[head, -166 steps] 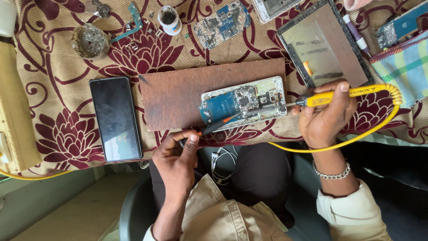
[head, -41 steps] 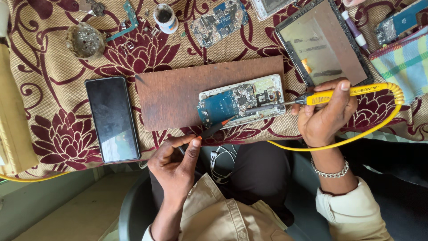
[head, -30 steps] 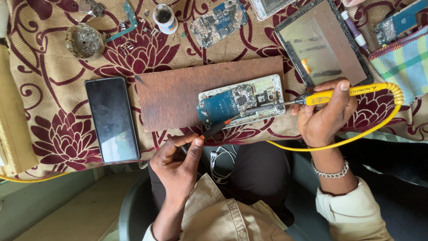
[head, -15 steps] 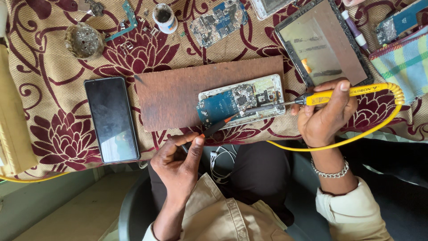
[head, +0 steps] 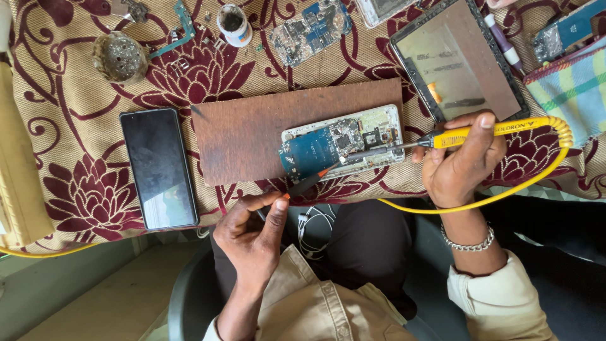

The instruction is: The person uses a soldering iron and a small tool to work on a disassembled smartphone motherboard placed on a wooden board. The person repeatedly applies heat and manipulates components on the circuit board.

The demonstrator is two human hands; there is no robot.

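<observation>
Head view, looking straight down. The desk (head: 76, 189) is covered by a beige cloth with dark red flowers. A brown wooden board (head: 252, 136) lies near the middle of its near edge, and on the board's right half sits an opened phone (head: 344, 142), its pale frame holding a blue circuit board and bare metal parts.

The right hand (head: 461, 164) grips a yellow soldering iron (head: 480, 132), fingers wrapped and pressed around the handle, forefinger laid along the top. The iron's thin metal tip reaches left onto the opened phone. A coiled yellow cord (head: 536, 170) loops from the handle's right end and back along the desk's near edge.

The left hand (head: 255, 233) is just below the near edge, thumb and forefinger pinching the end of a dark tool with an orange tip (head: 309, 180), which slants up onto the blue board.

Left of the wooden board lies a dark-screened phone (head: 158, 167), flat, face up. At the far edge are a small white pot (head: 233, 25), a round tarnished metal scrubber (head: 118, 57) and a loose circuit board (head: 312, 28). Towards the far right corner a tablet (head: 457, 60) lies face up with a reflective screen, and a checked cloth (head: 568, 95) lies at the right edge.
</observation>
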